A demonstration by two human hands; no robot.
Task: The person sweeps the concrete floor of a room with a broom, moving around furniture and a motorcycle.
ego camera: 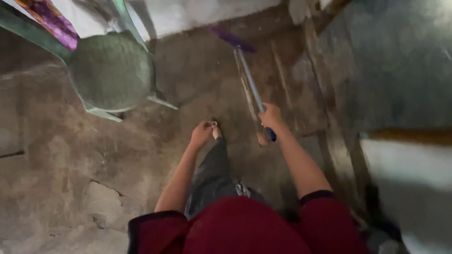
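My right hand [270,116] grips a long pale blue stick [249,80] near its dark blue lower end. The stick runs up and away to a purple head [230,38] that rests on the floor by the white wall. My left hand [202,133] is curled shut over the floor, with something small and pale pinched at its fingertips; I cannot tell what it is. Below both arms are my dark red top and one grey trouser leg [214,174] stepping forward.
A green plastic chair [110,70] stands at the upper left, with purple patterned cloth [52,21] behind it. The bare cement floor [94,155] is cracked and rough. On the right rise a grey wall and wooden posts [325,94], and a white surface [409,164] sits lower right.
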